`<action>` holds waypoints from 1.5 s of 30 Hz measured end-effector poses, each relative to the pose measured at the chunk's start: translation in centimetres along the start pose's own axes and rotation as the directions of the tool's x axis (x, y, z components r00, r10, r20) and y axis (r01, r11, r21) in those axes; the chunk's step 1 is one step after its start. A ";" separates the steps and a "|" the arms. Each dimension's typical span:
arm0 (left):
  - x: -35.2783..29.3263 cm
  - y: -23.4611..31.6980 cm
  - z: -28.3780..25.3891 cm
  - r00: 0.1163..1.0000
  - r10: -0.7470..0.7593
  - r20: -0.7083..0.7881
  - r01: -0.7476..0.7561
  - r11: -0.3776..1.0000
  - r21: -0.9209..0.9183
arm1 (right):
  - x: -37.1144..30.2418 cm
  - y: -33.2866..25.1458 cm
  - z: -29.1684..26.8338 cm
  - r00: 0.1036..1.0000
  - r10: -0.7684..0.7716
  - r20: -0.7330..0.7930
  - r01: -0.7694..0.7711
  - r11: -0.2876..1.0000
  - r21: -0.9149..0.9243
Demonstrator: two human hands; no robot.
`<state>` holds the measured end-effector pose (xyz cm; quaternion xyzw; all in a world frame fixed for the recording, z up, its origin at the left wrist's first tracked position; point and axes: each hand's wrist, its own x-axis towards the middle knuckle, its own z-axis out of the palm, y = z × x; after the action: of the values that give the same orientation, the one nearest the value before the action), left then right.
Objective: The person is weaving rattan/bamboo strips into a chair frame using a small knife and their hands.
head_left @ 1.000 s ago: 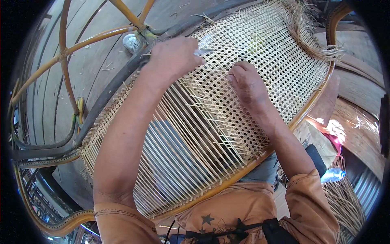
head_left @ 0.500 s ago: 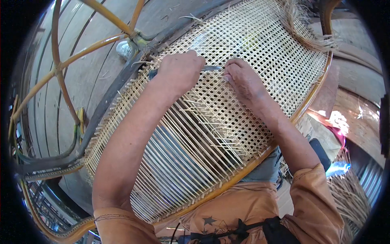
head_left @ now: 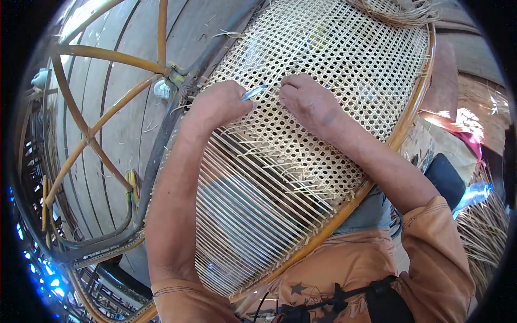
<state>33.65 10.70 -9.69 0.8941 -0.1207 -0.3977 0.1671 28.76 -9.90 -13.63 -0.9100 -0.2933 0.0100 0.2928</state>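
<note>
Two hands on the cane panel [head_left: 334, 70]. Left hand [head_left: 218, 105] grips a metal tool [head_left: 254, 92], long axis toward 2 o'clock; right hand [head_left: 309, 102], fingers curled on the weave, lies at 3 o'clock, just beside its tip.

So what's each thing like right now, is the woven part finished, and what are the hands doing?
Cane panel: partly woven; far part meshed, near part only straight strands.
Left hand: closed on a thin metal tool, resting on the weave.
Right hand: fingers pressed on the mesh, holding nothing I can see.
Rattan frame: rims the panel, tilted.
</note>
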 end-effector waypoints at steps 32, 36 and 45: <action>-1.3 0.5 -1.7 0.999 0.008 -0.041 0.009 0.921 0.389 | 2.7 -5.0 0.6 0.830 0.502 0.243 -0.539 0.835 0.113; -1.6 2.1 -2.2 0.998 0.048 -0.044 -0.024 0.897 0.441 | 2.2 -4.5 0.7 0.883 0.425 0.198 -0.441 0.897 0.043; -1.1 3.5 -2.4 0.996 0.058 0.067 -0.084 0.857 0.508 | 3.2 -5.2 -0.2 0.727 0.573 0.378 -0.635 0.771 0.051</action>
<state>34.44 8.36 -6.07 0.8912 -0.2587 -0.3671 -0.0641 28.73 -4.87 -10.20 -0.9098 -0.0240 0.2882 0.2976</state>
